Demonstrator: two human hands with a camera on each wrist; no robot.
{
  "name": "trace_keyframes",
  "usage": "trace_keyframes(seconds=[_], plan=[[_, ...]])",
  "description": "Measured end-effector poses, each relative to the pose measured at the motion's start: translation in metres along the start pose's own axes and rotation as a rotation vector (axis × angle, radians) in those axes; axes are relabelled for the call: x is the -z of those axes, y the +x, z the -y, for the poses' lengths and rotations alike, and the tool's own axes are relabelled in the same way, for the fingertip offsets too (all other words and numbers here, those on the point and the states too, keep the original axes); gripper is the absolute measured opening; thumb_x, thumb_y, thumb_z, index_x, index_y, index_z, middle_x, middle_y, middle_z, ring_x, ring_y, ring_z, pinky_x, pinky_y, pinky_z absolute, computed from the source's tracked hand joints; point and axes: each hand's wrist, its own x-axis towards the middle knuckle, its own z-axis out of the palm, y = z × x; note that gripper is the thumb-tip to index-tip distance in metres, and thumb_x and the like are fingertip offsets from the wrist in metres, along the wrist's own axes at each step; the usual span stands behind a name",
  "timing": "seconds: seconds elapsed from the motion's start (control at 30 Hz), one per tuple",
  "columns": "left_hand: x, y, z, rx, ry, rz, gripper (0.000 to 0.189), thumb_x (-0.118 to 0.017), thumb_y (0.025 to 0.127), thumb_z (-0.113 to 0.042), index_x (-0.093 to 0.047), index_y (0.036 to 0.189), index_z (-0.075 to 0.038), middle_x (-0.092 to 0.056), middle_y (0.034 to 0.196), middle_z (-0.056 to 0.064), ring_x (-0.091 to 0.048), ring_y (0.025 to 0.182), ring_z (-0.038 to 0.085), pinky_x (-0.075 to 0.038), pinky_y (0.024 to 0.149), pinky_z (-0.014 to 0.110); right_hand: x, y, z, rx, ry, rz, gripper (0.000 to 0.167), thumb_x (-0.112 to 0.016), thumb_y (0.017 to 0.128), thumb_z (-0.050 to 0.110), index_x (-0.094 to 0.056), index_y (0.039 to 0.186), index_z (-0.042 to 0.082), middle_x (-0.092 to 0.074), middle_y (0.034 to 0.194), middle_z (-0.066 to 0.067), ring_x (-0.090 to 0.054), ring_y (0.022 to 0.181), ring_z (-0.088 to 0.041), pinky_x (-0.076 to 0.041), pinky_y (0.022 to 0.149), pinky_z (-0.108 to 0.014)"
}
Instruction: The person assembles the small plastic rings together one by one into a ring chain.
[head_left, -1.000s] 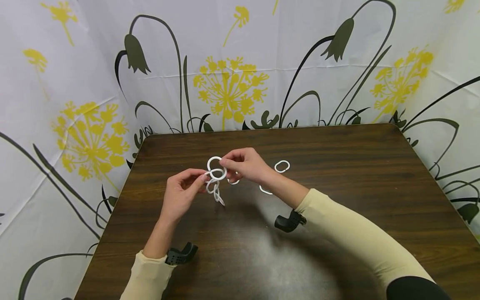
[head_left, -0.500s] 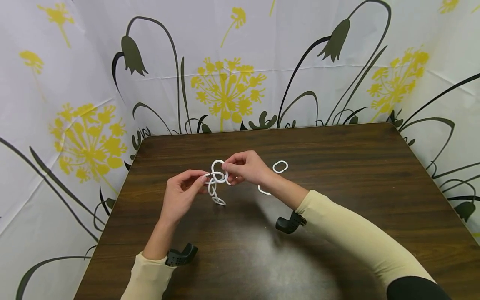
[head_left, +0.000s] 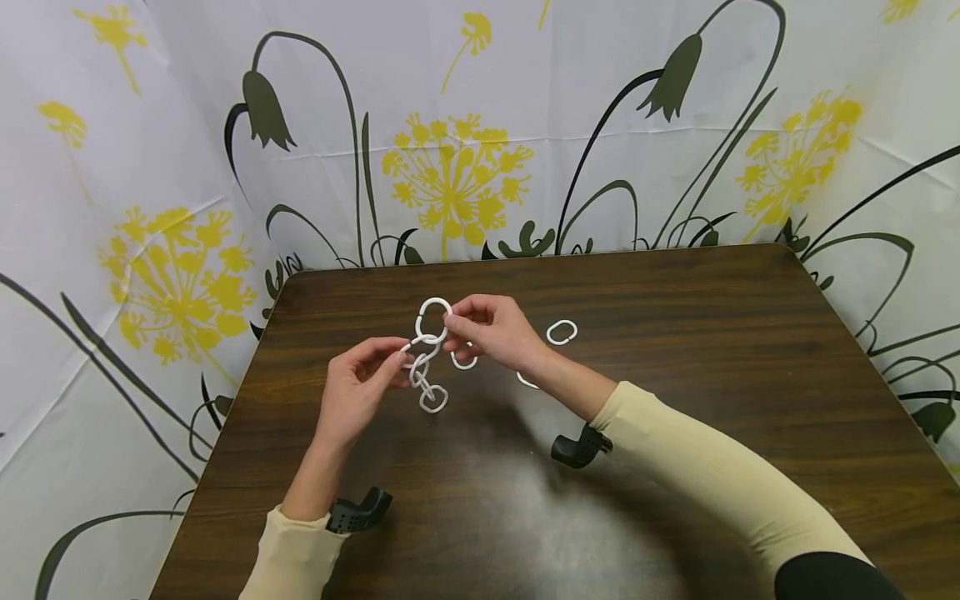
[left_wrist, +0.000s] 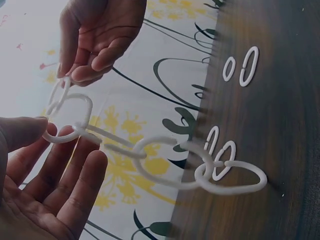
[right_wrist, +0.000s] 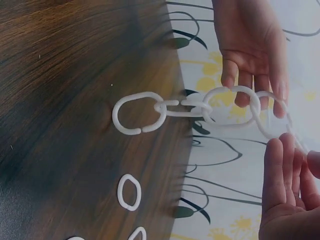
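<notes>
A short chain of white plastic links (head_left: 418,372) hangs from my left hand (head_left: 352,392), which pinches its top link (left_wrist: 89,107) between thumb and fingers. Between the thumb and fingertips of my right hand (head_left: 491,333) is another white link (head_left: 422,308), held upright just above. This link crosses the chain's top link and appears hooked through it. Lower down, the chain's bottom link (right_wrist: 117,115) dangles close over the table; a small gap shows in its side. My right fingers partly hide the held link.
Several loose white links lie on the dark wooden table (head_left: 637,333): one link (head_left: 562,332) right of the right hand, another link (head_left: 528,382) partly behind the right forearm, and a link (head_left: 463,363) below the right fingers. A flower-patterned curtain (head_left: 585,50) hangs behind the table.
The right hand has raised its link, which overlapped the chain's top link more before and now stands above it. The left hand has shifted slightly left, and the chain's lower end has swung and turned.
</notes>
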Motion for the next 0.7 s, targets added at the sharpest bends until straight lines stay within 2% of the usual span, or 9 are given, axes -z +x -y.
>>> trace_keyframes(seconds=[0.13,0.27,0.33,0.5,0.6,0.7], plan=[[0.0001,0.0009,-0.0009,0.006,0.007,0.008,0.022,-0.064,0.095,-0.006,-0.066,0.113,0.006,-0.065,0.098,0.030,-0.069,0.082,0.019,-0.060,0.067,0.033,-0.0032,-0.0002,-0.0006,0.020,-0.005,0.023,0.019,-0.063,0.095,0.004,-0.061,0.103,-0.013,-0.070,0.079,-0.016,-0.070,0.073,-0.020,-0.060,0.067,-0.046],[-0.0006,0.0025,-0.0024,0.009,0.009,0.020,0.024,-0.063,0.096,-0.006,-0.064,0.116,0.007,-0.064,0.101,0.033,-0.069,0.084,0.018,-0.060,0.067,0.033,-0.0061,-0.0001,-0.0015,0.023,-0.010,0.038,0.015,-0.062,0.095,0.003,-0.062,0.101,-0.010,-0.070,0.079,-0.016,-0.070,0.072,-0.019,-0.060,0.063,-0.039],[-0.0011,0.0033,-0.0021,0.017,0.005,0.025,0.026,-0.062,0.096,-0.007,-0.062,0.118,0.007,-0.064,0.102,0.032,-0.069,0.085,0.018,-0.060,0.067,0.034,-0.0072,0.0002,-0.0020,0.022,-0.012,0.042,0.012,-0.062,0.095,0.003,-0.063,0.100,-0.009,-0.070,0.079,-0.015,-0.071,0.073,-0.021,-0.060,0.064,-0.041],[-0.0030,0.0048,-0.0020,0.032,0.003,0.024,0.028,-0.062,0.098,-0.010,-0.062,0.119,0.008,-0.067,0.101,0.020,-0.069,0.084,0.023,-0.060,0.066,0.035,-0.0088,0.0008,-0.0032,0.019,-0.023,0.055,0.011,-0.063,0.095,0.003,-0.063,0.098,-0.007,-0.070,0.078,-0.014,-0.071,0.075,-0.026,-0.058,0.072,-0.054],[-0.0045,0.0052,-0.0030,0.027,-0.008,0.015,0.027,-0.062,0.097,-0.010,-0.062,0.117,0.008,-0.068,0.099,0.011,-0.069,0.083,0.023,-0.060,0.065,0.034,-0.0097,0.0009,-0.0042,0.014,-0.018,0.071,0.012,-0.063,0.095,0.002,-0.062,0.099,-0.009,-0.070,0.079,-0.015,-0.071,0.073,-0.022,-0.059,0.070,-0.049],[-0.0057,0.0055,-0.0034,0.015,-0.029,0.002,0.024,-0.062,0.097,-0.008,-0.063,0.114,0.010,-0.068,0.097,0.011,-0.068,0.081,0.020,-0.060,0.064,0.032,-0.0102,0.0003,-0.0049,0.007,-0.014,0.084,0.013,-0.063,0.094,0.002,-0.062,0.100,-0.010,-0.070,0.080,-0.016,-0.071,0.072,-0.020,-0.060,0.070,-0.046]])
